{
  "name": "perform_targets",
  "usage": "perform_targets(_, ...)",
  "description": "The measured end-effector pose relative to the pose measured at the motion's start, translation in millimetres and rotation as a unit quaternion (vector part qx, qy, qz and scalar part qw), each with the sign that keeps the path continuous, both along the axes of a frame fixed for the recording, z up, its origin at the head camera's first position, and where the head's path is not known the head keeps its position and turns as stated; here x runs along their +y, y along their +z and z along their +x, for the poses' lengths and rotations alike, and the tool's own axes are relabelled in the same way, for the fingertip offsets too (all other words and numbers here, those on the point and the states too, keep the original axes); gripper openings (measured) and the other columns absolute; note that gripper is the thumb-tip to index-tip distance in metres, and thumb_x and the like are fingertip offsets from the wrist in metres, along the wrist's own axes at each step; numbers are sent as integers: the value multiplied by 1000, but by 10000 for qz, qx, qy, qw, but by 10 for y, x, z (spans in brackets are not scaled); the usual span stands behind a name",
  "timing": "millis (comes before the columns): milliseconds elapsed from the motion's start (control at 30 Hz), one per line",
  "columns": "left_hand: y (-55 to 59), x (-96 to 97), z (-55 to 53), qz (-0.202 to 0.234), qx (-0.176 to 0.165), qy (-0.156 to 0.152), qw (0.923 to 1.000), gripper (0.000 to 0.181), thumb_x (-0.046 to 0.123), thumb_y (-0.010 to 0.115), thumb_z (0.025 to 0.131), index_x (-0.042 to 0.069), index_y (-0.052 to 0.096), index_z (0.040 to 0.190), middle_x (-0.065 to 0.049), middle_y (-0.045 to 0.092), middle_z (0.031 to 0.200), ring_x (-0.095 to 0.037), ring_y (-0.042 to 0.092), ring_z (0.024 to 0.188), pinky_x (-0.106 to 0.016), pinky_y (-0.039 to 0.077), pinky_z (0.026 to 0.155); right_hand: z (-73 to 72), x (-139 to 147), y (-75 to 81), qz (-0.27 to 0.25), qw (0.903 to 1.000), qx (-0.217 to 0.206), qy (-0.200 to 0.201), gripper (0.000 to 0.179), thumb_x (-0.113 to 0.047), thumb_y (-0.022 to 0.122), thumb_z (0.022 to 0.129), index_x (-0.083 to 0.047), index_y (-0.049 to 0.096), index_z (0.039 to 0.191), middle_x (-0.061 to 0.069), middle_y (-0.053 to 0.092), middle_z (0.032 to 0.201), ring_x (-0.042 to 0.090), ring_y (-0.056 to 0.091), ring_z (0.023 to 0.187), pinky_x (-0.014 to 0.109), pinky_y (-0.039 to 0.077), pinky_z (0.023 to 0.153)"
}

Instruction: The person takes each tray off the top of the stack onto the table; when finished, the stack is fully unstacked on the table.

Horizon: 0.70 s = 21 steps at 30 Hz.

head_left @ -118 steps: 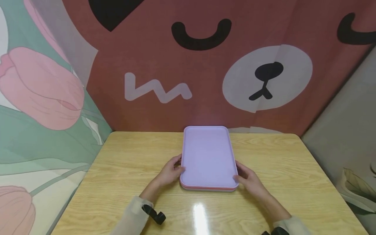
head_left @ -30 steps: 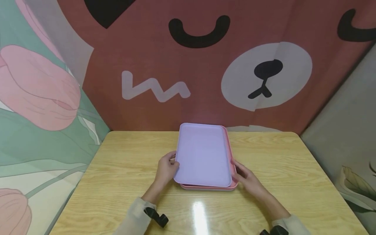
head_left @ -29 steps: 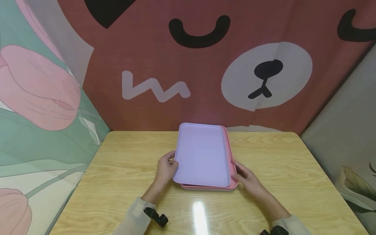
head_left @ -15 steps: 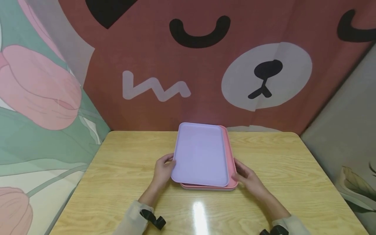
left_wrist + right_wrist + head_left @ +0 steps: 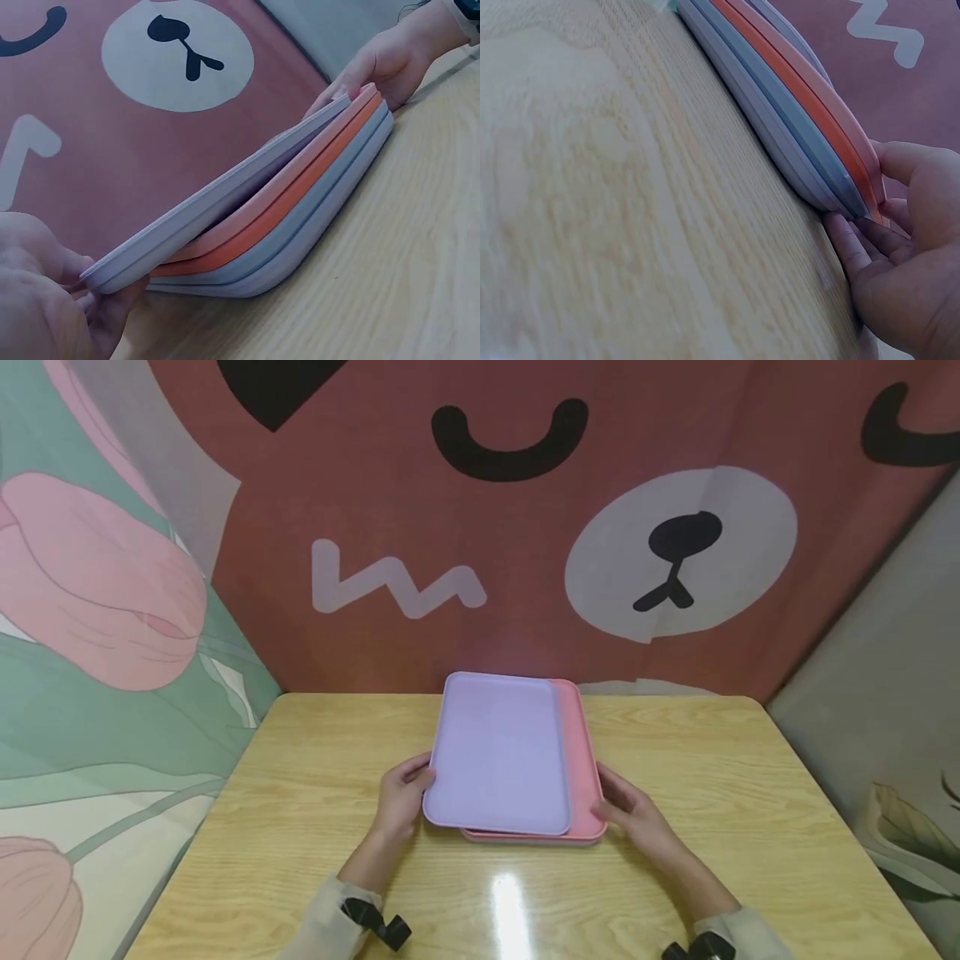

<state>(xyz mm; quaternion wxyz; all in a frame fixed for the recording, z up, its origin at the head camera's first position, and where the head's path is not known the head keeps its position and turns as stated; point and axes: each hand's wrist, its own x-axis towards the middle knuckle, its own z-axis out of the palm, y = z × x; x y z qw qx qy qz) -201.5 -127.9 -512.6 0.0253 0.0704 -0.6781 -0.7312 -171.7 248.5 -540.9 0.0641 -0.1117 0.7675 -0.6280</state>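
A light purple tray lies askew on top of a stack of trays, its left side overhanging and lifted. My left hand pinches that left edge, thumb above and fingers beneath. Under it a strip of the pink tray shows along the right. In the right wrist view, an orange tray, a blue-grey tray and a pale lavender tray sit below the pink one. My right hand grips the stack's right side, thumb at the pink rim and fingers at the lower trays.
The stack stands on a wood-grain table, near its back edge. Behind hangs a brown cloth with a bear face; a floral cloth hangs at the left. A plant-like thing is at the far right, beyond the table.
My left hand has drawn the purple tray leftward, turning it slightly, so a wider strip of the pink tray shows. The right hand has stayed nearly in place at the stack.
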Motion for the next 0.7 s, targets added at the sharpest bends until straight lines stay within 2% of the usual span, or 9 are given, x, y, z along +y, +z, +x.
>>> perform_targets(100, 15, -107, 26, -32, -50, -1, 10000, 34, -5, 59, 96, -14, 61, 129, -25, 70, 112, -19, 67, 97, -26, 57, 80, 1, 7, -12, -2, 10000, 20, 9, 65, -13, 62, 102, -4, 32, 159, 24, 38, 157, 22, 42, 139, 13, 35, 105)
perform_targets(167, 34, -202, 37, -79, -108, -39, 9999, 34, -3, 60, 96, -13, 61, 129, -23, 71, 113, -17, 67, 97, -25, 57, 79, 0, 11, -21, -5, 10000, 46, 37, 65, -12, 62, 102, -4, 32, 159, 25, 38, 157, 19, 43, 138, 13, 36, 105)
perform_targets(300, 115, -405, 50, -184, -397, -89, 9990, 38, 1, 59, 99, -9, 58, 135, -25, 68, 122, -17, 68, 99, -24, 57, 79, -1, 16, -26, -23, 9999, 70, 72, 65, -11, 61, 102, -3, 31, 159, 25, 37, 157, 31, 39, 141, 13, 36, 105)
perform_targets(433, 226, -628, 51, -162, -721, 8, 9973, 41, 4, 57, 102, -6, 54, 142, -23, 64, 131, -13, 68, 99, -24, 57, 81, -7, 11, -17, -52, 10000, 28, 71, 66, -11, 62, 102, -4, 31, 159, 25, 36, 158, 40, 34, 143, 12, 36, 104)
perform_targets(633, 302, -1027, 120, -174, -939, 123, 9953, 45, 8, 54, 105, -4, 47, 148, -18, 59, 139, 0, 65, 95, -21, 56, 83, -11, -3, -20, -22, 10000, -9, 61, 68, -13, 65, 100, -3, 32, 159, 23, 35, 159, 41, 30, 145, 13, 32, 107)
perform_targets(700, 294, -1174, 141, -83, -964, 141, 9952, 48, 11, 54, 106, -4, 44, 150, -8, 65, 131, 1, 65, 95, -21, 56, 83, -6, -3, -21, -5, 10000, -16, 50, 68, -13, 65, 100, -3, 32, 158, 23, 36, 159, 38, 32, 145, 13, 32, 107)
